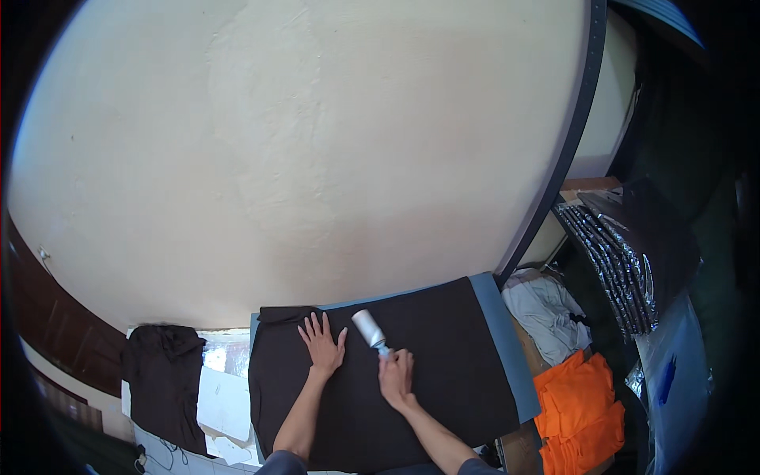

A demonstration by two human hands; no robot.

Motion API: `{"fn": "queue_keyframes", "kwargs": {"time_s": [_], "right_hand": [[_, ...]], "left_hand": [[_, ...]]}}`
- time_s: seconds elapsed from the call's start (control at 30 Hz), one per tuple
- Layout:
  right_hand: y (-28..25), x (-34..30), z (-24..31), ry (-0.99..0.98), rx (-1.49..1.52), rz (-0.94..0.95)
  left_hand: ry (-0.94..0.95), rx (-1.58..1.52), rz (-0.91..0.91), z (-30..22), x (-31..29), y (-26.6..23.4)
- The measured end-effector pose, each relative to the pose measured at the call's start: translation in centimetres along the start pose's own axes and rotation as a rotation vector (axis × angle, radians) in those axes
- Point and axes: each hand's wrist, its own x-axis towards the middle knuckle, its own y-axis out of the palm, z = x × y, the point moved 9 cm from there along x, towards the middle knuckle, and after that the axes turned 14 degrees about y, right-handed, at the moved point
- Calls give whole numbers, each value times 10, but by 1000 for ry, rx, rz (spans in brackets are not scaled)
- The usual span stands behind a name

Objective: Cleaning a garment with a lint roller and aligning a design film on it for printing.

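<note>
A dark brown or black garment [443, 348] lies spread over a blue-grey board [507, 348] in front of me. My left hand [323, 347] rests flat on the cloth with fingers spread, near a folded-over part at the far left. In my right hand [396, 378] is the handle of a lint roller [367, 328]. Its white roll points up and to the left, over the middle of the garment. Whether the roll presses on the cloth I cannot tell.
Another dark garment [165, 380] hangs over white boards [223, 400] at left. To the right sit orange cloth [582, 412], pale cloth [546, 313] and a stack of dark items in clear plastic [625, 253]. A plain wall [317, 158] rises behind the board, beside a dark metal post [566, 158].
</note>
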Motion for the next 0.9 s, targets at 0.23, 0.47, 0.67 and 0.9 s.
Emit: {"fn": "queue_keyframes", "kwargs": {"time_s": [0.23, 0.47, 0.67, 0.9], "right_hand": [[-83, 101, -130, 331, -183, -284], [-208, 95, -210, 325, -266, -516], [-267, 10, -248, 192, -32, -318], [-329, -16, -322, 319, -354, -403]], "left_hand": [[5, 47, -5, 3, 1, -5], [56, -140, -170, -6, -19, -36], [27, -176, -82, -52, -135, -84], [-161, -99, -27, -59, -244, -114]]}}
